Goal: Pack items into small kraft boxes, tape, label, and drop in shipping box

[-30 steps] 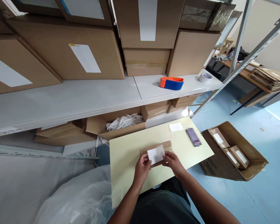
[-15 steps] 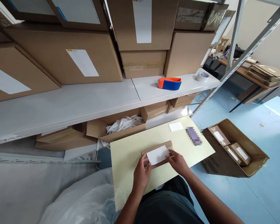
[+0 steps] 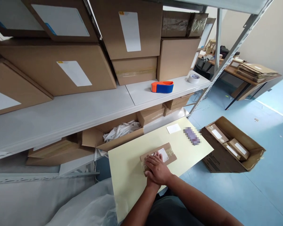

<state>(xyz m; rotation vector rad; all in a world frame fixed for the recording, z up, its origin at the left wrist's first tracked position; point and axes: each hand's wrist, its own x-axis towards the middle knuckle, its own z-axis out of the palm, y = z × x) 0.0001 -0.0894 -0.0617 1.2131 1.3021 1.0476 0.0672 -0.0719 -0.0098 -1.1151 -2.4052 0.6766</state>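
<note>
A small flat cardboard box (image 3: 171,156) with a white label (image 3: 164,153) on top lies on a pale yellow board (image 3: 129,175) across my lap. My right hand (image 3: 158,169) lies flat on the box's left half, fingers stretched out over the label's edge. My left hand (image 3: 150,185) is tucked under the right one at the box's near edge. Only its wrist shows and its fingers are hidden.
A loose white label (image 3: 173,128) and a blurred purple item (image 3: 191,136) lie at the board's far end. An orange-blue tape dispenser (image 3: 162,87) and tape roll (image 3: 193,78) sit on the white shelf. An open carton (image 3: 252,158) of small boxes stands on the floor, right.
Both hands held the white label over the box, then laid it down. My right hand has moved left across the box and now presses flat, covering my left hand.
</note>
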